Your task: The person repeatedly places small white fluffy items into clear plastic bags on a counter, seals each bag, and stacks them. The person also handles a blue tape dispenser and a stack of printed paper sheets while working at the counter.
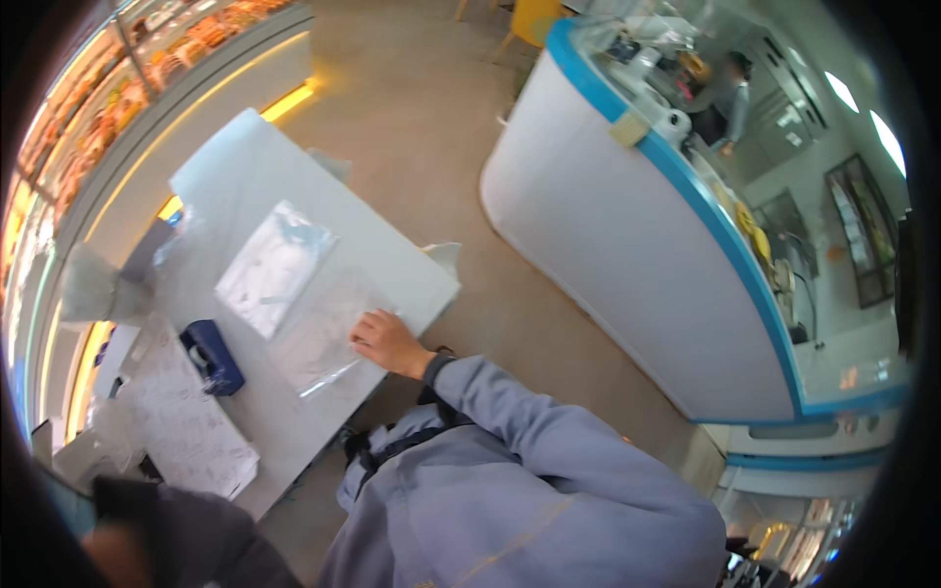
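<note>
Bag (319, 338), clear plastic, laid flat on white worktop (368, 235), toward its right side.
Right hand (387, 341): fingers partly curled over bag's right part; cannot tell whether they grip the film. White pack (274, 272) just beside bag, far side; blue case (212, 359) to left; papers (181, 416) farther left.

Your sleeve (510, 397) is grey-blue, its cuff (437, 369) dark; you see a white packet (272, 269), clear plastic bag (319, 343), white table (365, 240) and navy case (227, 370); the counter (598, 255) is white, its rim (586, 83) bright blue.
</note>
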`<control>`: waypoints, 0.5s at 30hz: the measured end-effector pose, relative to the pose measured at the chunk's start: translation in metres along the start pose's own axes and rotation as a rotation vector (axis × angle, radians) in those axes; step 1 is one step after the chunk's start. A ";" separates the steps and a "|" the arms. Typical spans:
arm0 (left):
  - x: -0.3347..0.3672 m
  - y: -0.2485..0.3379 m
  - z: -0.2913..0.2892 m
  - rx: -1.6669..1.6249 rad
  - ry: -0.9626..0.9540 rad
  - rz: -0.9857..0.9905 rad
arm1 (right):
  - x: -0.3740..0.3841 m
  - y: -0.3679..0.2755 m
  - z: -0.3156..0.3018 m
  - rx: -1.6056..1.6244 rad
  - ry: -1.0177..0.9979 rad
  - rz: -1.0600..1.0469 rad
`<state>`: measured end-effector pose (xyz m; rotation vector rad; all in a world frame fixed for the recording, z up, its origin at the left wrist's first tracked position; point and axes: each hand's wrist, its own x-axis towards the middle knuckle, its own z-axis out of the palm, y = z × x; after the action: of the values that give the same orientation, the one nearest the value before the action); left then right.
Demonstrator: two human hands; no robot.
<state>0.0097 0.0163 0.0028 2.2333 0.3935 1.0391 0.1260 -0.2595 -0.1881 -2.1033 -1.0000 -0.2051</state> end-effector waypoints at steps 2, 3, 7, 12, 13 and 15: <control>-0.003 0.011 0.037 -0.074 -0.135 0.055 | -0.009 0.005 -0.002 -0.037 0.039 0.044; -0.016 0.012 0.052 -0.102 -0.193 0.063 | -0.009 0.005 -0.001 -0.042 0.022 0.038; -0.088 0.009 0.125 -0.216 -0.581 0.083 | -0.003 -0.006 -0.012 0.025 -0.033 0.105; -0.159 -0.022 0.143 0.004 -0.723 0.401 | -0.003 -0.007 -0.013 0.020 -0.006 0.121; -0.162 -0.025 0.137 0.087 -0.728 0.488 | -0.003 -0.008 -0.014 0.015 -0.007 0.115; -0.165 -0.035 0.126 0.179 -0.770 0.520 | -0.002 -0.008 -0.016 0.008 -0.008 0.102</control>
<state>0.0002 -0.0943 -0.1762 2.7528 -0.4653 0.2943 0.1216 -0.2685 -0.1731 -2.1433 -0.8936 -0.1414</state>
